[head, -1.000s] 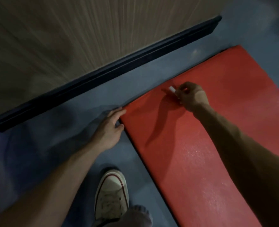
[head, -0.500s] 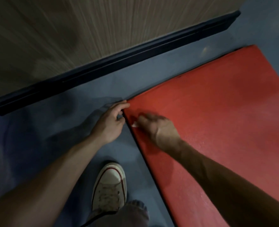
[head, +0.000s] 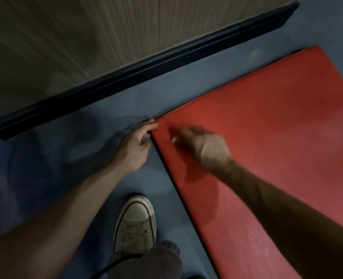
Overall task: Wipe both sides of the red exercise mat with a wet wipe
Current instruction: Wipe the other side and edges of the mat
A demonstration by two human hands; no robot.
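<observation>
The right hand (head: pixel 204 150), pinching the wipe (head: pixel 174 140), has swept back to the mat (head: pixel 267 137) corner; the left hand (head: pixel 135 148), fingers loose, steadies it.

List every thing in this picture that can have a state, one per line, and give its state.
red exercise mat: flat on the blue floor, near half faintly glistening
wet wipe: small white bit showing at the right hand's fingertips
right hand: on the mat near its corner, blurred, holds the wipe
left hand: fingers at the mat's corner edge
white sneaker: on the floor beside the mat, laced
</observation>
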